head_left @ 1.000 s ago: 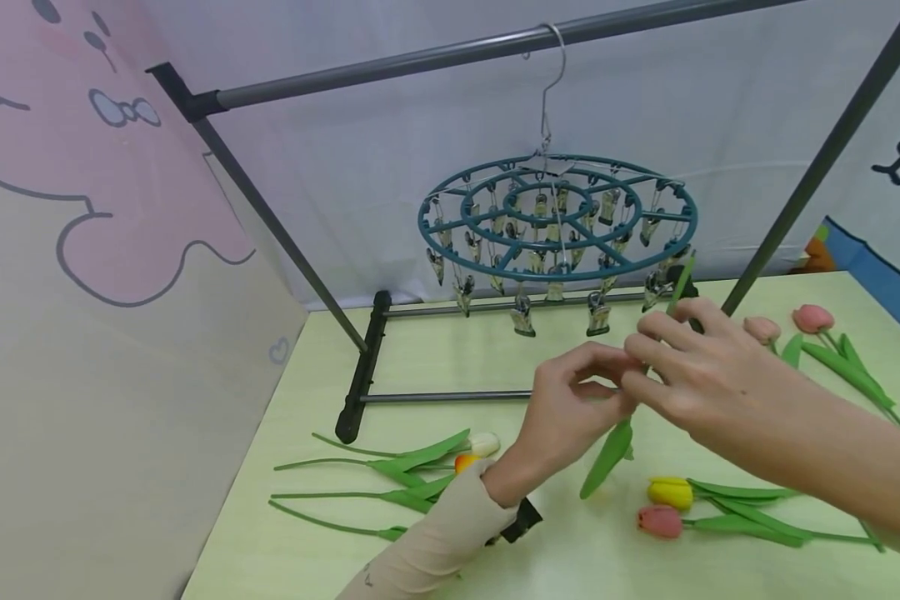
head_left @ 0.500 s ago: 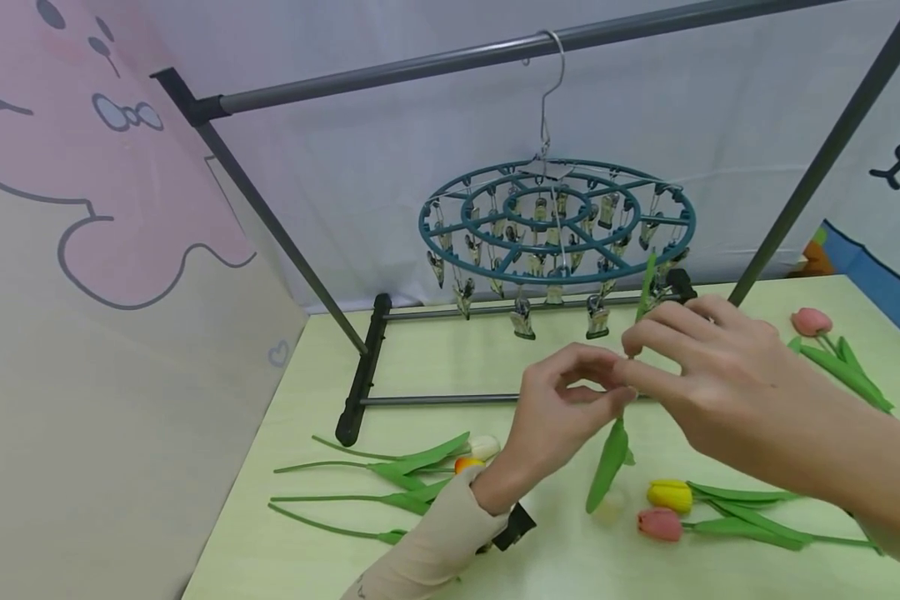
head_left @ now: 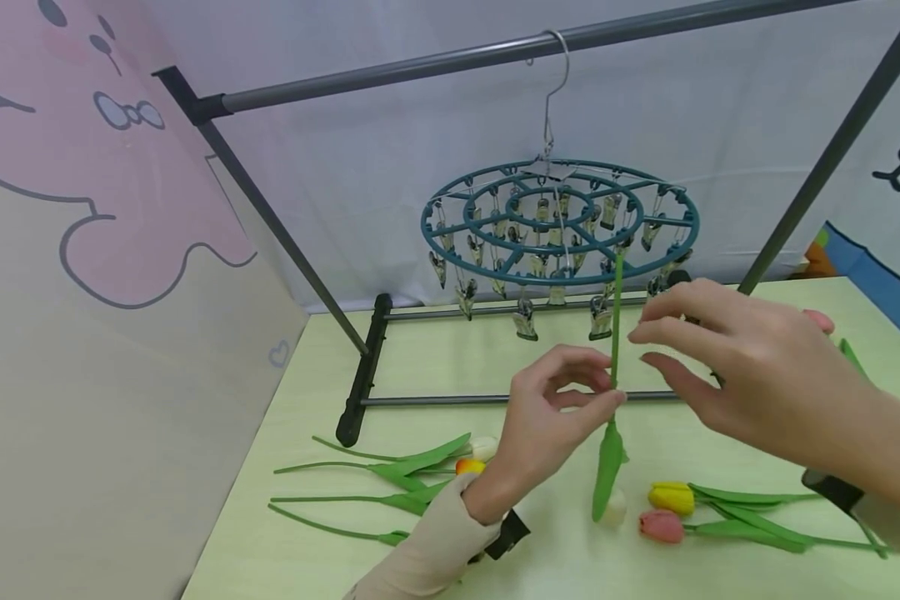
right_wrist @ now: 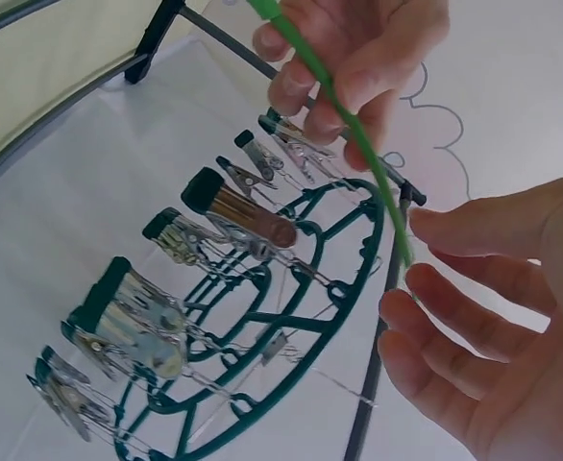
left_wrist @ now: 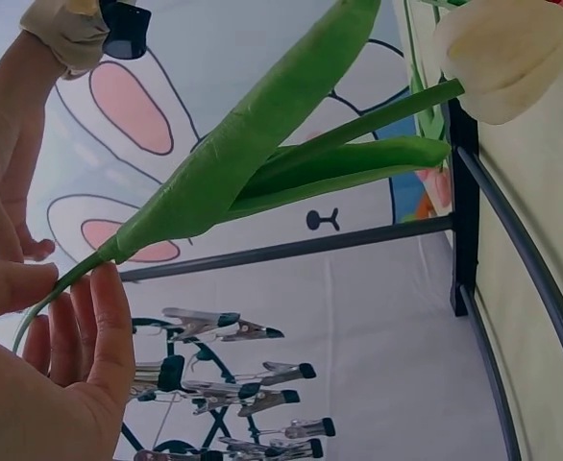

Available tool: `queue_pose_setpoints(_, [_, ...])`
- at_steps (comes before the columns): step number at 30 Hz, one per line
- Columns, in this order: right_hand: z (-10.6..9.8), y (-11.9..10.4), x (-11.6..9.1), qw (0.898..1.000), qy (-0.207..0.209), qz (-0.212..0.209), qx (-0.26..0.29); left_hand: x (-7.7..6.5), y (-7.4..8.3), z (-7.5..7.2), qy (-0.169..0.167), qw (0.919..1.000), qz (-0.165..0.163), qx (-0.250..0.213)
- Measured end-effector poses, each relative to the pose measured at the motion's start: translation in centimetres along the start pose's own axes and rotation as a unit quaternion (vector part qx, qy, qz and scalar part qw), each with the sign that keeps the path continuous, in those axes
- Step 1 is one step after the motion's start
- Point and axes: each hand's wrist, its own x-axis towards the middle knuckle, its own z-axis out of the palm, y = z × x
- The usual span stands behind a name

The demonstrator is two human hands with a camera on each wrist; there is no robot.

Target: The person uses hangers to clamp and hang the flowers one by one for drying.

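My left hand (head_left: 558, 417) pinches the green stem of an artificial white tulip (head_left: 609, 471) between thumb and fingertips. The tulip hangs head down, stem end pointing up; its pale bloom (left_wrist: 502, 58) and long leaves show large in the left wrist view. My right hand (head_left: 750, 375) is just right of the stem, fingers parted and loosely bent, holding nothing. Behind the stem tip hangs a round teal clip hanger (head_left: 495, 273) with several metal clips (head_left: 525, 321) dangling from its rings. In the right wrist view, the stem tip overlaps the hanger's outer ring.
A dark metal rack (head_left: 390, 79) carries the hanger by its hook and stands on the pale table (head_left: 307, 392). Several tulips lie at left, among them an orange one (head_left: 470, 467). At right lie a yellow tulip (head_left: 672, 498) and a pink tulip (head_left: 662, 527).
My right hand has let go of the stem and drawn off to the right, its fingers spreading. The tulip's stem, still in my left hand, has swung leftward to stand nearly vertical.
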Motion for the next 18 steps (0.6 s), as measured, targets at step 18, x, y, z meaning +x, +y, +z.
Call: queue_pose_setpoints(18, [3.1,2.3,-0.1,0.986,-0.001,0.133,0.099,-0.7,0.7,-1.3,0.039,0.9981,0.044,0.019])
